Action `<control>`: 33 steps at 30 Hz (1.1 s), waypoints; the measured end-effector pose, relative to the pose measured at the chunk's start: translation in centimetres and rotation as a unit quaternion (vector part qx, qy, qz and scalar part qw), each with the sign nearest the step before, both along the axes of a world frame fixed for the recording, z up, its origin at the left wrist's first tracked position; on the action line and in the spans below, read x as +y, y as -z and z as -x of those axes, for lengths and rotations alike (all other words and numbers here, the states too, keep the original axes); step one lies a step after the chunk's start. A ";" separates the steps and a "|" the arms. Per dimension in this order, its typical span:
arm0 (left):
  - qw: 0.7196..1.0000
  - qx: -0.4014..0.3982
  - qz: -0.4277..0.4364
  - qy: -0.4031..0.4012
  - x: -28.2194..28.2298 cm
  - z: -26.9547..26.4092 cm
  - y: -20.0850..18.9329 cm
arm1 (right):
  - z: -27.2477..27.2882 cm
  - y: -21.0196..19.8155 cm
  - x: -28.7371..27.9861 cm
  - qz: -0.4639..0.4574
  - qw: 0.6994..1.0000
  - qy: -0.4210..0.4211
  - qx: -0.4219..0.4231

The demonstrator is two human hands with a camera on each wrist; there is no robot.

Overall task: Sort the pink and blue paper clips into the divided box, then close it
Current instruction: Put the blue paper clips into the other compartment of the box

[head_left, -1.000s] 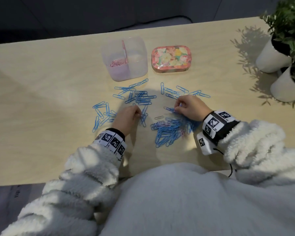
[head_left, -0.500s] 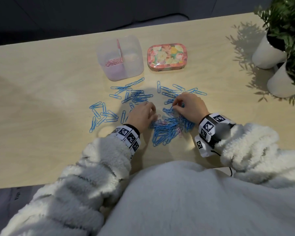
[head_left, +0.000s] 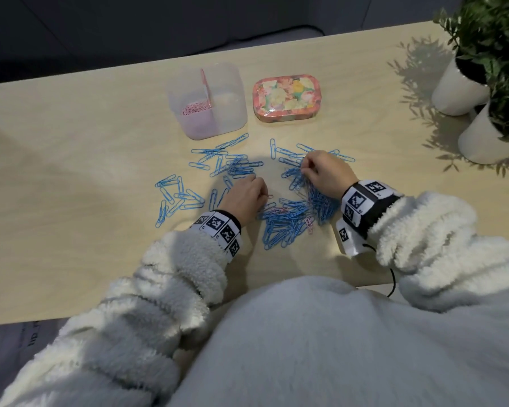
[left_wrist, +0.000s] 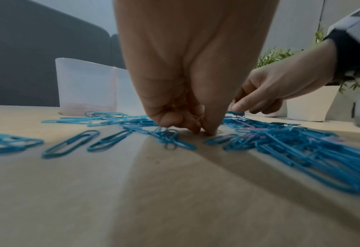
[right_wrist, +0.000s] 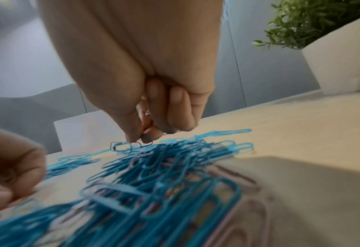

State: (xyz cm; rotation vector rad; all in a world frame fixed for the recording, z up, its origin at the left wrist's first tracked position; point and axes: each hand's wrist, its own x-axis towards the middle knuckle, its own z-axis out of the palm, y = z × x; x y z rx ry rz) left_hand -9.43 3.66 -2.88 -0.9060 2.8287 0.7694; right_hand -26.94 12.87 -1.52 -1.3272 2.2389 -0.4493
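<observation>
The left hand (head_left: 245, 195) has slid inward to the pile, fingertips pinching a pink clip (head_left: 269, 197); the right hand (head_left: 325, 174), just beside it, pinches a blue clip (right_wrist: 146, 140). Pink picking likely continues; the divided box (head_left: 206, 100) lies beyond both hands.

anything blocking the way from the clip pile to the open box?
Nothing solid. Between the main pile and the divided box lie only loose blue clips flat on the table. The box is open on top; the floral lid sits beside it.

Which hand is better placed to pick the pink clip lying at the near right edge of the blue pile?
Probably the right hand: the pink clip lies on its side, near its wrist. The left hand sits across the pile.
</observation>
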 end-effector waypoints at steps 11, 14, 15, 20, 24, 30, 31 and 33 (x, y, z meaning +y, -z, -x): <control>0.986 0.049 -0.109 -0.115 -0.5 -0.5 -0.9 | -2.5 0.2 2.1 -0.026 0.997 0.020 0.067; 0.955 0.064 -0.204 -0.205 -1.1 -0.5 -1.3 | -3.1 0.6 1.8 -0.043 0.997 0.028 0.055; 0.936 0.077 -0.249 -0.235 -1.3 -0.5 -1.4 | -3.2 0.6 1.7 -0.056 0.997 0.020 0.057; 0.846 0.106 -0.407 -0.327 -0.9 -0.6 -1.9 | -3.4 -0.1 1.4 -0.080 0.992 -0.037 0.090; 0.959 0.027 -0.230 -0.161 -0.2 -1.5 -1.4 | -3.2 0.3 1.7 -0.040 0.994 -0.053 0.089; 0.997 -0.050 -0.022 -0.058 0.0 -2.7 -0.8 | 0.3 0.6 2.0 0.153 0.903 0.297 -0.272; 0.997 -0.058 -0.018 -0.052 0.0 -2.7 -0.7 | 0.4 0.4 2.0 0.159 0.858 0.350 -0.341; 0.996 -0.073 -0.019 -0.045 0.0 -2.6 -0.7 | 0.7 0.6 2.0 0.136 0.834 0.372 -0.385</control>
